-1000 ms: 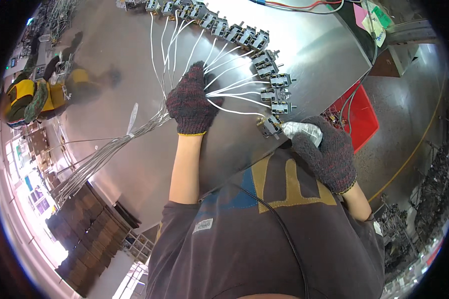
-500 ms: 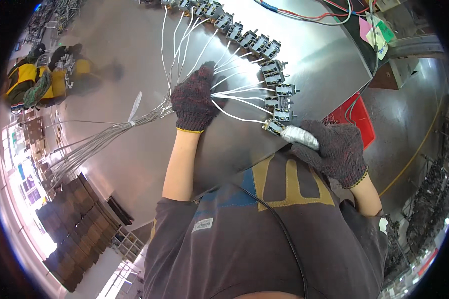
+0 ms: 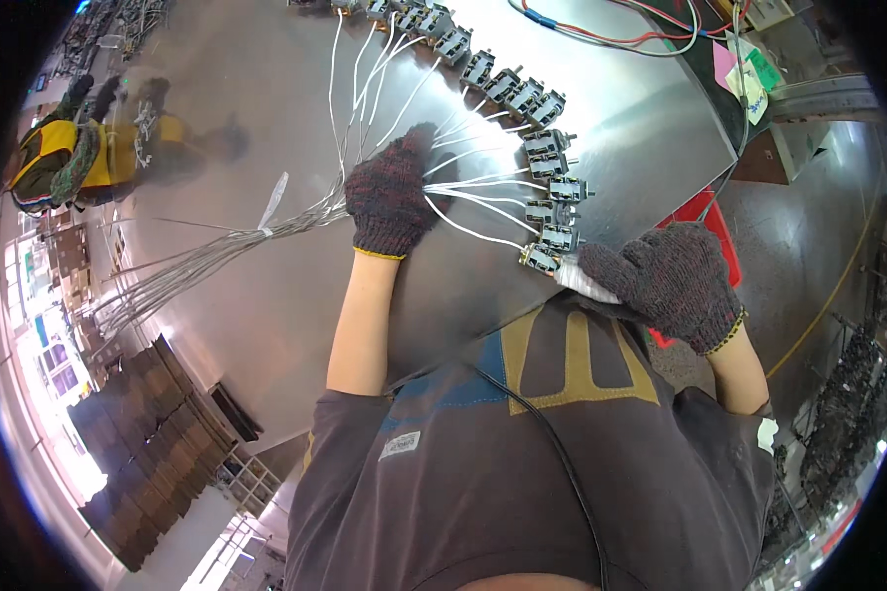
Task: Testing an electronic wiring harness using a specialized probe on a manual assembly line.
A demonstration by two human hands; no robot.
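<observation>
My left hand, in a dark knit glove, is closed around a bundle of thin wires over the metal table. White wire ends fan out from it to a curved row of small boxy grey metal parts with short shafts. My right hand, gloved the same way, is closed at the table's near edge, by the nearest boxy part. Under its forefinger shows a white-wrapped piece, its tip against that part; whether this is a tool or a taped finger cannot be made out.
A white tie tag stands up from the bundle. Red and grey cables lie at the table's far edge. A red bin is beyond the right edge. At the far left are gloves and yellow cloth.
My right hand has turned, its forefinger now lying over the white-wrapped piece, which was more exposed before. The left hand keeps its hold; the whole view has shifted slightly.
</observation>
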